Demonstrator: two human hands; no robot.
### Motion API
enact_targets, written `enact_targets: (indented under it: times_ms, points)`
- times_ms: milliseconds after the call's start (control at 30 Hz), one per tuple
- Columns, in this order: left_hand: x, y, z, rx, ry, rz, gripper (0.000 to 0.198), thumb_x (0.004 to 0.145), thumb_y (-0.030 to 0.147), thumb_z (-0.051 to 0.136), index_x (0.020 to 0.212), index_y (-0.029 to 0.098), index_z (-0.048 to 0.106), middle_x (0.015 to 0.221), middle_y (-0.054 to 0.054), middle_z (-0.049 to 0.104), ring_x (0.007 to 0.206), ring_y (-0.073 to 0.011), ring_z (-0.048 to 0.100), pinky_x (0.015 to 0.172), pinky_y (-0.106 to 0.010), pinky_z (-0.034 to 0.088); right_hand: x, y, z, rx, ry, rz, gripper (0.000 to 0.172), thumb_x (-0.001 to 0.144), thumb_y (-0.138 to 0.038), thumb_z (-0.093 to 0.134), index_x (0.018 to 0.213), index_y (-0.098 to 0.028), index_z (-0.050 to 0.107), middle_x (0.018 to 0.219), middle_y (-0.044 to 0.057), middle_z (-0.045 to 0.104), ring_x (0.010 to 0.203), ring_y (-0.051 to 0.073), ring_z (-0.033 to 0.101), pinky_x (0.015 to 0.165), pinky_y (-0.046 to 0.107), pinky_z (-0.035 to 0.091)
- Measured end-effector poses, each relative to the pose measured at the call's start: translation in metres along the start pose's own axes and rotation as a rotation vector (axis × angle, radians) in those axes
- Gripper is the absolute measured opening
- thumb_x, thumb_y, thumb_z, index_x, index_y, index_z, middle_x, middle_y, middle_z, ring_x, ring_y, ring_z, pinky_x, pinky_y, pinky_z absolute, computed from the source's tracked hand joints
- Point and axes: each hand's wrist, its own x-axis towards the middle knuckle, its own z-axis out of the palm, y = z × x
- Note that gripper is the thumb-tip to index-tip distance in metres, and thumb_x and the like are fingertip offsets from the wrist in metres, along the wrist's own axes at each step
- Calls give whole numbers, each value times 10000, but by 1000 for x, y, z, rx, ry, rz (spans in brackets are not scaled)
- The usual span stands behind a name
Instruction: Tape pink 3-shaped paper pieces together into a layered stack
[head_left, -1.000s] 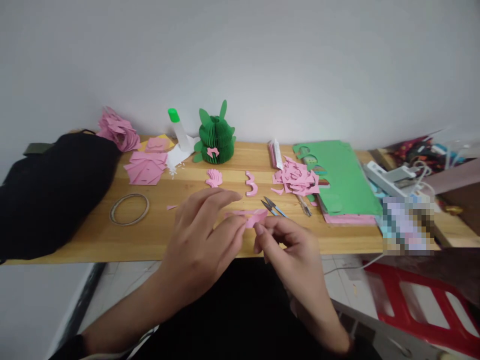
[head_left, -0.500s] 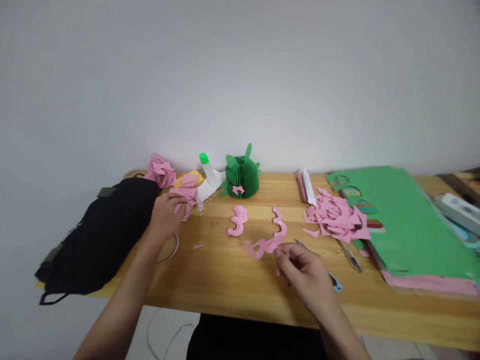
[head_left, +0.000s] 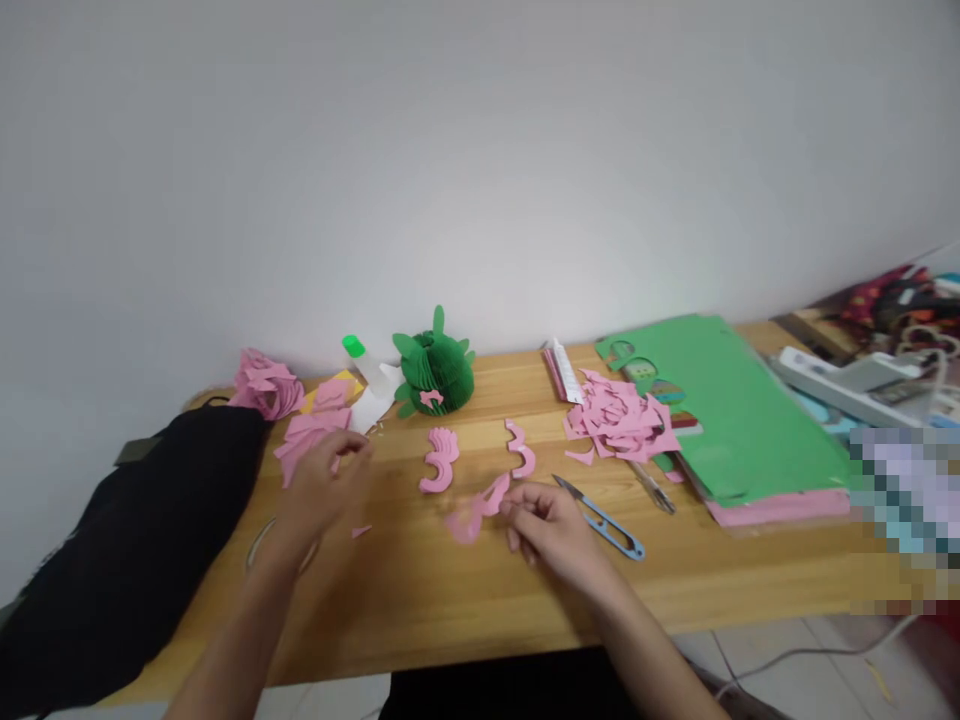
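My right hand [head_left: 546, 525] pinches a wavy-cut pink paper strip [head_left: 491, 497] between thumb and fingertips, above the table. The strip's far end is blurred. My left hand [head_left: 322, 490] is over the table at the left, smeared by motion, its fingers loosely apart with nothing visible in them. Just behind it lie pink paper pieces [head_left: 304, 437]. A small stack of scalloped pink paper pieces [head_left: 439, 462] lies between and beyond the hands. Another scalloped pink piece [head_left: 521, 455] rests beyond the right hand. Blue thread snips [head_left: 611, 530] lie right of that hand.
A green honeycomb-paper cactus [head_left: 436, 375] with a pink piece on it stands near the wall, beside a green-capped glue stick [head_left: 367, 365]. Pink scraps [head_left: 619, 415], a utility knife [head_left: 654, 488] and green sheets [head_left: 739, 410] lie at right. A black bag [head_left: 157, 510] covers the left end.
My left hand has moved off the pink pieces at left, toward me. The right hand still holds the strip. The view has turned right, showing more of the right side.
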Motion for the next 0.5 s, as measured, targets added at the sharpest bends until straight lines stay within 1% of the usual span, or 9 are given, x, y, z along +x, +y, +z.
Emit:
enact_targets:
  times_ms: [67, 133, 167, 233, 267, 367, 433, 500]
  points:
    - [-21, 25, 11, -185, -136, 31, 251, 853, 423, 539, 867, 195, 643, 840, -66, 723, 794, -219, 681, 714, -339, 550, -2, -5, 1, 70, -48, -6, 199, 667, -374, 600, 624, -187, 548, 410, -67, 529, 300, 46, 349, 362, 182, 223]
    - [-40, 46, 21, -317, -264, 82, 359, 898, 497, 475, 986, 201, 658, 878, -85, 744, 815, -217, 708, 713, -334, 569, -5, -8, 2, 100, -47, -24, 200, 662, -373, 592, 607, -188, 541, 408, -65, 528, 298, 43, 349, 357, 179, 220]
    - [-48, 54, 25, -479, -375, 71, 399, 897, 526, 491, 1058, 201, 657, 914, -103, 746, 838, -228, 709, 726, -349, 572, -7, -9, 2, 104, -34, -36, 202, 659, -371, 592, 595, -188, 536, 408, -64, 527, 298, 42, 352, 356, 178, 222]
    - [-60, 66, 32, -656, -486, 41, 443, 843, 570, 584, 1106, 222, 659, 932, -97, 736, 846, -230, 697, 747, -365, 571, -11, -8, 1, 99, -4, -60, 205, 654, -366, 597, 576, -189, 530, 410, -61, 528, 299, 43, 361, 354, 177, 228]
    - [-65, 70, 35, -708, -513, 17, 445, 813, 564, 633, 1099, 225, 664, 924, -90, 727, 844, -227, 689, 758, -367, 568, -13, -7, 1, 96, 10, -72, 208, 653, -366, 604, 571, -191, 527, 410, -60, 528, 299, 44, 365, 352, 177, 229]
    - [-74, 76, 41, -717, -508, -73, 374, 779, 490, 700, 1026, 209, 684, 863, -63, 712, 798, -201, 672, 771, -358, 560, -19, -3, 1, 90, 56, -105, 227, 655, -379, 628, 571, -194, 526, 397, -62, 517, 293, 53, 363, 340, 179, 218]
    - [-78, 80, 42, -709, -484, -142, 319, 778, 446, 703, 974, 194, 699, 857, -61, 725, 789, -193, 673, 779, -358, 560, -24, -1, 2, 89, 85, -119, 259, 661, -402, 648, 566, -194, 528, 384, -64, 503, 292, 55, 359, 335, 181, 209]
    - [-81, 86, 40, -719, -438, -188, 297, 765, 427, 709, 943, 189, 715, 885, -66, 745, 820, -201, 682, 791, -361, 563, -32, 0, 5, 92, 108, -125, 302, 671, -445, 665, 573, -189, 539, 389, -62, 501, 301, 56, 361, 336, 184, 210]
